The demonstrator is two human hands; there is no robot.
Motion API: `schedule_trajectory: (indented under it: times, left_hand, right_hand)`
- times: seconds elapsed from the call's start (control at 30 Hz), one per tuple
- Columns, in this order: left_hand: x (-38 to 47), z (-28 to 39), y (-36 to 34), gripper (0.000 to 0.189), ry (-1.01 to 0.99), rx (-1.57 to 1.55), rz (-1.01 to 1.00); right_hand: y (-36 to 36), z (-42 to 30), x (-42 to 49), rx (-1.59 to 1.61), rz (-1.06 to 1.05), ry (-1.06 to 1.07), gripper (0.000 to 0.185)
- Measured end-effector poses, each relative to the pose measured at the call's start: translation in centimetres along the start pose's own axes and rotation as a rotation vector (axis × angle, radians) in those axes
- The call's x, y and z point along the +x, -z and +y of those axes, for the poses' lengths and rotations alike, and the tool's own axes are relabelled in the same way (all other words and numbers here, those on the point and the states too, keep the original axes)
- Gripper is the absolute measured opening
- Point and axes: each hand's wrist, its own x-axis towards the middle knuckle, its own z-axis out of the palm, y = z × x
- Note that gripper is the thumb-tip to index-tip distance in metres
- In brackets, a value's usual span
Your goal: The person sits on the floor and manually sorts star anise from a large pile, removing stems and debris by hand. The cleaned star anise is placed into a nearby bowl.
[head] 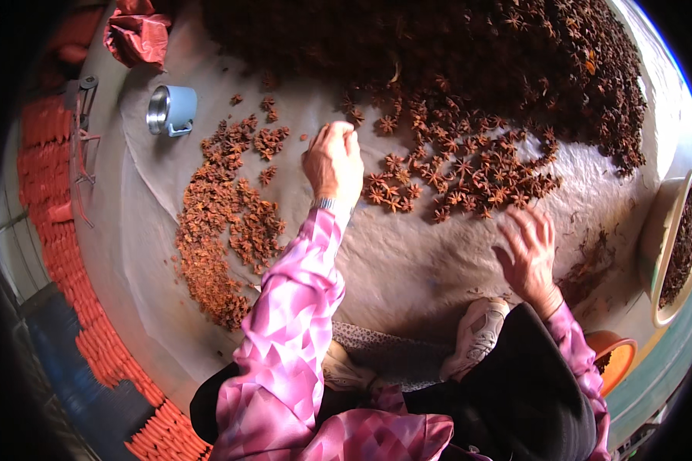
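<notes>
My left hand, a metal-banded watch on its wrist, hovers over the sheet with its fingers curled. Its fingertips are hidden, so anything pinched there does not show. To its left lies a long patch of broken star anise, mostly small pieces. On the other side, whole star anise pods are spread loosely towards the big heap. My right hand has its fingers apart at the near edge of these pods and holds nothing visible.
A dark heap of star anise fills the far side of the pale sheet. A blue mug lies tipped over at left, near a red plastic bag. At right stand a cream basin and an orange bowl. Stacked red-orange bundles line the left.
</notes>
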Motion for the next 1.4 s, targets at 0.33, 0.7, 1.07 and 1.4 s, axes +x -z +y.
schedule_trajectory:
  times: [0.33,0.7,1.07,1.4]
  left_hand:
    - [1.8,-3.7,2.5,0.017,-0.132,0.402,-0.330]
    - [9.6,-1.7,-1.4,0.008,-0.367,-0.049,0.057]
    - [-9.4,12.3,2.0,0.012,0.113,-1.071,-0.506]
    - [-12.4,13.2,2.3,0.016,0.793,-1.629,-0.511]
  right_hand:
    - [1.0,-0.6,-2.8,0.101,0.078,-0.013,0.026]
    - [-1.1,-4.0,-1.6,0.265,-0.053,-0.001,0.023]
    - [1.2,-4.0,4.8,0.693,-0.138,-0.047,0.030]
    - [4.8,-4.5,2.0,1.613,-0.317,-0.313,0.046]
